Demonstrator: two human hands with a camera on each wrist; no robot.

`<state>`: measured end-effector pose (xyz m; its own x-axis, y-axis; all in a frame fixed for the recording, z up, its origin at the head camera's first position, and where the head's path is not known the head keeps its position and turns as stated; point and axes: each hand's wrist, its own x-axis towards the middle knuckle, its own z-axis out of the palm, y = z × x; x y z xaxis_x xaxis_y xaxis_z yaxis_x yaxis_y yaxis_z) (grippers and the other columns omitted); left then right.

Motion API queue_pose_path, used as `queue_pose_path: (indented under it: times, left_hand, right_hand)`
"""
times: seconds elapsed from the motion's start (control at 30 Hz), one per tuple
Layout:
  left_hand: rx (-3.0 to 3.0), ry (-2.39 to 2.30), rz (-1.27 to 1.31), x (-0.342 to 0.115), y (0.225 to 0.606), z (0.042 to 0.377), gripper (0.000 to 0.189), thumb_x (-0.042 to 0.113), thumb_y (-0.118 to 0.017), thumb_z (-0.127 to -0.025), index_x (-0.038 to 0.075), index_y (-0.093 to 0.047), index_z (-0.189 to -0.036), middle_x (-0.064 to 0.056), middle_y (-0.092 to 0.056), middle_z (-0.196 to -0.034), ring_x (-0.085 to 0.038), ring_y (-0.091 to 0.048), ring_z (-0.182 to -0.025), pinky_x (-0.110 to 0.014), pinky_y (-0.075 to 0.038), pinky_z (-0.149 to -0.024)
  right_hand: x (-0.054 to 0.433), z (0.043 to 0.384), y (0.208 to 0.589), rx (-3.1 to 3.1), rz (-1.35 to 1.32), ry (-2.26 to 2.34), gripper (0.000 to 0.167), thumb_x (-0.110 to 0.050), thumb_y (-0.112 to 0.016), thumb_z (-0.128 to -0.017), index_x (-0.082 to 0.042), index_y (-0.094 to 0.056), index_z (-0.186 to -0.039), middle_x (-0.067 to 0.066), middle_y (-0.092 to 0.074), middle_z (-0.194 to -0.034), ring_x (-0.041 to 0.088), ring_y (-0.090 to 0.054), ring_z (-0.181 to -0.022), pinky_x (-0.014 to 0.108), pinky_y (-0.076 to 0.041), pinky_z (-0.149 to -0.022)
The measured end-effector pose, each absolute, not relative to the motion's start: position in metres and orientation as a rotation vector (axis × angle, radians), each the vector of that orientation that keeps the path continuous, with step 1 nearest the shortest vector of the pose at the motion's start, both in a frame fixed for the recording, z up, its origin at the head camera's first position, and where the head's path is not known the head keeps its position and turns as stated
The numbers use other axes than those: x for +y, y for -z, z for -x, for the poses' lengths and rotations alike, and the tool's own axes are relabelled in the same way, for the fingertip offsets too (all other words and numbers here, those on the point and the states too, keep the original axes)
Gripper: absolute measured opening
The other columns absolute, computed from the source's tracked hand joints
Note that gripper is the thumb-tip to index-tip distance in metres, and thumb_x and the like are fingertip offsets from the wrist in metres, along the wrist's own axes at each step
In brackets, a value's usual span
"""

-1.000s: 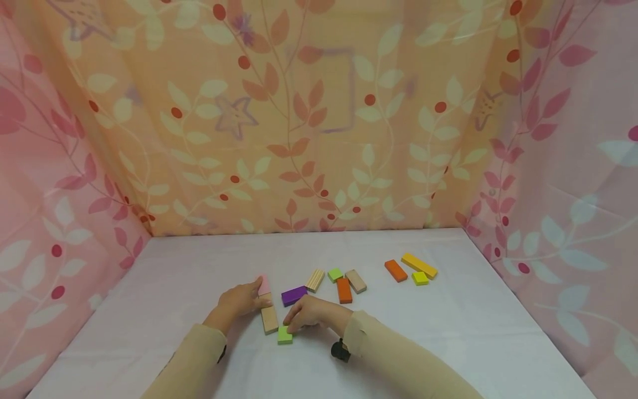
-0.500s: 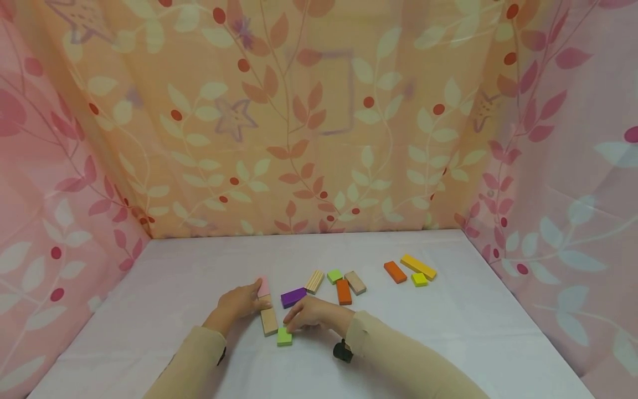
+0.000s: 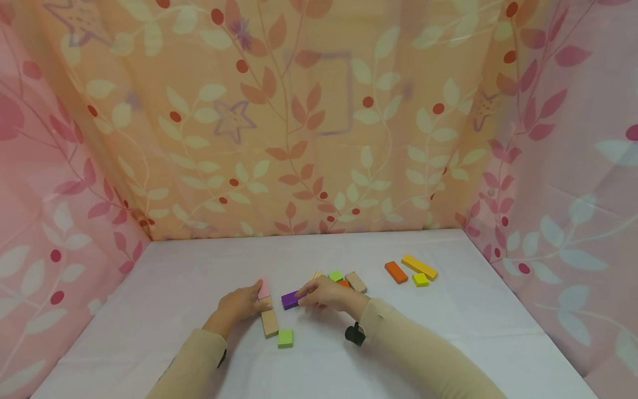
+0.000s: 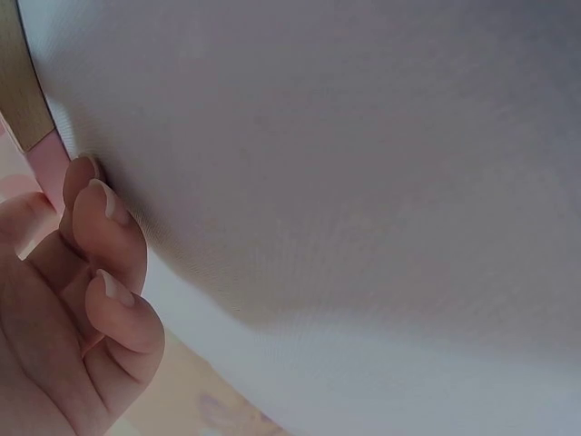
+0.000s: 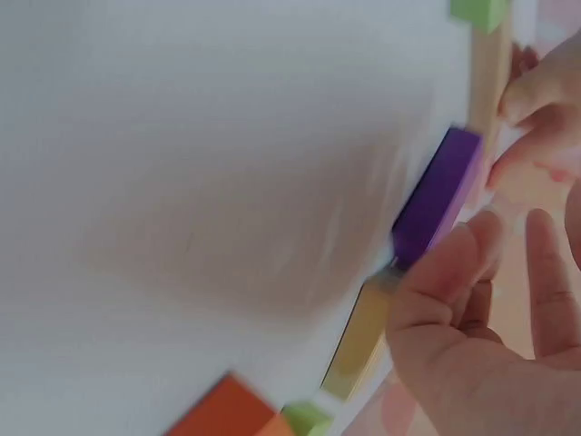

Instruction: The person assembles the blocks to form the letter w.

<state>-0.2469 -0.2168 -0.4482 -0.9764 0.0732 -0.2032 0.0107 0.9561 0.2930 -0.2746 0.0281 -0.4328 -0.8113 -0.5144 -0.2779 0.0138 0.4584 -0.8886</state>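
In the head view my left hand [image 3: 241, 305] rests at a row of wooden blocks, index finger by the far pink block [image 3: 264, 288] and thumb across a plain wooden block behind it. The left wrist view shows curled fingers along the row's outer side. Another plain wooden block [image 3: 269, 323] continues the row towards me, and a light green block [image 3: 286, 338] lies off its near right corner. My right hand [image 3: 324, 293] is over the right end of the purple block [image 3: 290, 300], thumb and fingertips right beside it in the right wrist view [image 5: 436, 200].
Partly behind my right hand lie a striped wooden block [image 3: 317, 275], a green block [image 3: 335, 275], an orange block [image 3: 343, 284] and a plain block [image 3: 356, 282]. Farther right are an orange block [image 3: 396, 272], a long yellow block [image 3: 420, 267] and a small yellow block [image 3: 421, 280].
My right hand has left the near green block and moved away from me and to the right, to the purple block. My left hand stays at the row.
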Motion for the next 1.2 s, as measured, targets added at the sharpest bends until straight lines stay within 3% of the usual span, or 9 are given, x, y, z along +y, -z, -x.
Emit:
queue_pose_path:
  times: [0.27, 0.5, 0.77, 1.2]
  left_hand:
    - [2.884, -0.421, -0.046, -0.216, 0.448, 0.250, 0.084, 0.053, -0.065, -0.087, 0.004, -0.036, -0.149, -0.023, -0.053, -0.136, -0.045, -0.047, -0.125, -0.058, -0.039, -0.096]
    - [2.881, -0.419, -0.040, -0.215, 0.445, 0.246, 0.083, 0.052, -0.066, -0.087, 0.004, -0.037, -0.149, -0.022, -0.055, -0.134, -0.045, -0.048, -0.124, -0.058, -0.039, -0.096]
    - [2.891, -0.424, -0.060, -0.216, 0.446, 0.246, 0.082, 0.051, -0.066, -0.087, 0.005, -0.037, -0.149, -0.023, -0.054, -0.135, -0.046, -0.048, -0.124, -0.059, -0.040, -0.095]
    - [2.896, -0.425, -0.057, -0.216, 0.447, 0.246, 0.082, 0.051, -0.066, -0.087, 0.005, -0.037, -0.149, -0.022, -0.055, -0.134, -0.045, -0.049, -0.123, -0.058, -0.040, -0.095]
  right_hand:
    - [0.035, 0.291, 0.428, 2.313, 0.573, 1.256, 0.031, -0.016, -0.071, -0.090, -0.008, -0.070, -0.120, 0.004, -0.058, -0.090, 0.017, -0.050, -0.077, 0.030, -0.043, -0.066]
    - [0.033, 0.302, 0.433, 2.395, 0.680, 1.127, 0.036, -0.019, -0.075, -0.086, -0.011, -0.070, -0.121, 0.004, -0.057, -0.095, 0.019, -0.048, -0.085, 0.032, -0.040, -0.072]
    - [0.035, 0.309, 0.441, 2.431, 0.694, 1.056, 0.038, -0.019, -0.078, -0.084, -0.013, -0.070, -0.120, 0.005, -0.059, -0.116, 0.024, -0.051, -0.106, 0.046, -0.042, -0.094]
    - [0.032, 0.313, 0.446, 2.471, 0.723, 0.982, 0.040, -0.018, -0.081, -0.081, -0.014, -0.071, -0.120, 0.004, -0.056, -0.105, 0.023, -0.050, -0.100, 0.043, -0.043, -0.089]
